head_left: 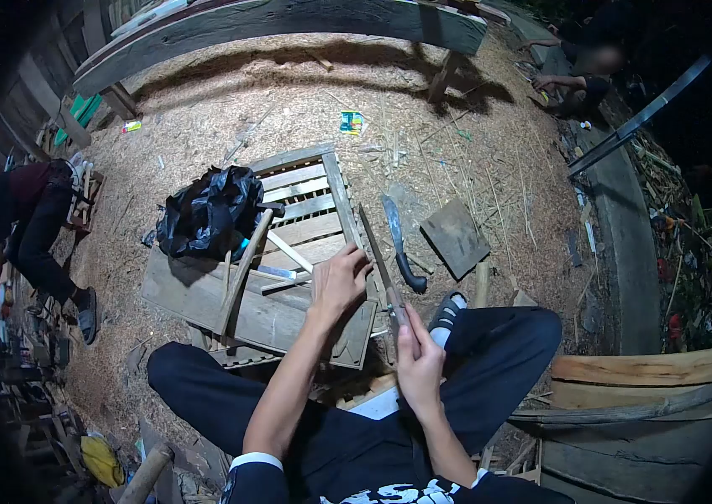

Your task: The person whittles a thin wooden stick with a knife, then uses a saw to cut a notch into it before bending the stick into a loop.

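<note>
My right hand is wrapped round the handle of a long thin blade, which points up and away from me. Beside it on the left, my left hand is closed with bent fingers over the right edge of a slatted wooden panel; what its fingers hold, if anything, is hidden. On the panel lie a black plastic bag, a hammer and some thin wood strips. To the right of the blade, a machete with a dark curved handle rests on the ground.
A square board lies right of the machete. A long wooden bench spans the back. One person is at the left, another at the back right. Planks stand at the lower right.
</note>
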Available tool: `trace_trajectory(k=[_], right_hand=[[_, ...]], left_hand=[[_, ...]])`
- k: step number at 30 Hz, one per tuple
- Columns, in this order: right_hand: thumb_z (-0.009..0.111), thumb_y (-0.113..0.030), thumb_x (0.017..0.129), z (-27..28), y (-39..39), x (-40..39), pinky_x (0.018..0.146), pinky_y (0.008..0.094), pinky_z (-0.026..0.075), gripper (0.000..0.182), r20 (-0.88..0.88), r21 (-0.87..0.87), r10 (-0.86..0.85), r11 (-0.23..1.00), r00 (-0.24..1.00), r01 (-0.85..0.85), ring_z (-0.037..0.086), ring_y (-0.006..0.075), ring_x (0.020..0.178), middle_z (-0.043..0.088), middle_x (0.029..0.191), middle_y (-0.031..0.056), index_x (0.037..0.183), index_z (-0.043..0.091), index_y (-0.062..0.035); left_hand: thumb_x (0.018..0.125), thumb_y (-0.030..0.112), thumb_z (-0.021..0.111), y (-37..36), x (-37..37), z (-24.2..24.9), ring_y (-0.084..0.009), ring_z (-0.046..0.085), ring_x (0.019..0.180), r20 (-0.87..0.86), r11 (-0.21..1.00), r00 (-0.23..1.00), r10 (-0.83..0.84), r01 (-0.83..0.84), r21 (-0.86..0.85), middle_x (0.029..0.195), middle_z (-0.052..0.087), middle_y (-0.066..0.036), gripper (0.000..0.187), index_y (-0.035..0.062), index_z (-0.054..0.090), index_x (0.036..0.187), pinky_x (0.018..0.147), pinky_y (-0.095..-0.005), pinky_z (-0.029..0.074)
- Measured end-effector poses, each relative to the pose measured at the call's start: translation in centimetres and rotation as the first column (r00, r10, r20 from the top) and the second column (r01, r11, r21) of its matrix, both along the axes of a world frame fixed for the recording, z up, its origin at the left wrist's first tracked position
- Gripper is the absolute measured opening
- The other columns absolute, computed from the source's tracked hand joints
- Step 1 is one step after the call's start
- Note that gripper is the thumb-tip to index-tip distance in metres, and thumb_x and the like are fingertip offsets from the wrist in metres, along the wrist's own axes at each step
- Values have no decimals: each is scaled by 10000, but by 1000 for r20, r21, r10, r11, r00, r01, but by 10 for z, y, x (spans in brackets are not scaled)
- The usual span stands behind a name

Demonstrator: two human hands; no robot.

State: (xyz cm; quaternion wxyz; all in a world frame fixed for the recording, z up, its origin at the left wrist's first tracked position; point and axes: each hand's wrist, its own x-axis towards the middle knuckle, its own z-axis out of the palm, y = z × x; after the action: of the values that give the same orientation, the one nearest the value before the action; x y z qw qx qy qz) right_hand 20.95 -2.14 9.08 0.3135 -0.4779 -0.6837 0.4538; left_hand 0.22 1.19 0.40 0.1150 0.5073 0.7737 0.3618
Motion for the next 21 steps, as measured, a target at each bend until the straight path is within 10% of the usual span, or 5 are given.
trace_trajectory(k=[3,5,11,21], right_hand=[[581,-140,1068,5,-5,12,802,325,555,423,25,80,35,996,999,-37,681,120,910,764,1179,228,1424,593,88],[577,-136,1069,10,-7,13,869,330,557,426,69,-148,-23,988,997,33,710,156,1016,749,1219,249,1433,587,83],[577,-120,1067,4,-15,26,1017,347,520,430,-43,2,47,999,998,-47,666,252,1266,692,1336,282,1442,574,92],[586,-154,1082,11,-5,27,944,299,544,413,-21,-27,52,998,998,-53,685,138,1104,743,1254,198,1409,604,99]], left_hand=[[927,238,756,1,-1,-1,-367,710,858,2,1000,1000,11,-11,-2,982,690,-95,185,54,730,939,696,-471,543],[925,229,744,1,1,-1,-383,702,862,16,999,1000,1,-1,33,997,679,-104,176,57,713,951,706,-481,549],[933,225,718,2,-3,-4,-405,695,867,-12,1000,1000,-18,18,2,1022,670,-117,167,69,699,990,710,-498,553],[947,221,698,2,-8,-7,-400,699,852,-57,999,998,-16,18,37,1015,669,-129,160,64,684,975,703,-502,547]])
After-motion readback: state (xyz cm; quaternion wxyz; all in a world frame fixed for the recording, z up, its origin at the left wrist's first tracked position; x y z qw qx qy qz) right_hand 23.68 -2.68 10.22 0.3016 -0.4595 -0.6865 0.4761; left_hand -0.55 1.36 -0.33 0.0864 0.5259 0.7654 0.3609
